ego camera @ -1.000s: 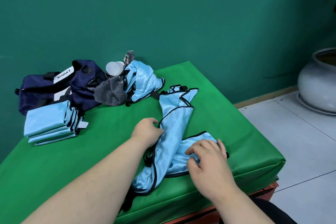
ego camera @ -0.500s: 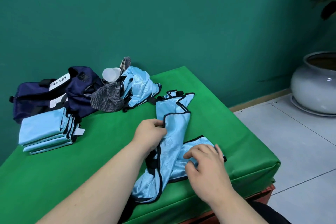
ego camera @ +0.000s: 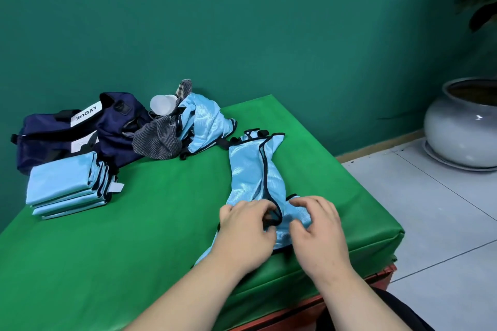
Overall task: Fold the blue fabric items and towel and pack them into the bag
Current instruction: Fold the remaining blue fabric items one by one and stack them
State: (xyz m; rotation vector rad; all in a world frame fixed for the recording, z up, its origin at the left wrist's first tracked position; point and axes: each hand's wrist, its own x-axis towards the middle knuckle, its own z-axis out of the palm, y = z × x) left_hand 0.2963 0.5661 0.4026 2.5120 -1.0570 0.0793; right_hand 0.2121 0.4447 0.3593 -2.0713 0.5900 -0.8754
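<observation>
The left hand (ego camera: 243, 234) has been brought beside the right hand (ego camera: 318, 234) at the near end of the blue vest (ego camera: 252, 169). Its black trim is pinched by curled fingers (ego camera: 262, 208) of both hands, so a fold seems begun.

We extend both bare forearms from the near edge, converging toward the near right. Our left hand (ego camera: 246, 232) lies knuckles up, fingers curled inward, pinching the blue fabric item (ego camera: 250, 169) at its dark-trimmed edge. Our right hand (ego camera: 320, 234) sits just beside it, back upward, fingers arched, thumb drawn in, gripping the same item. The fingertips of both hands nearly meet.
</observation>
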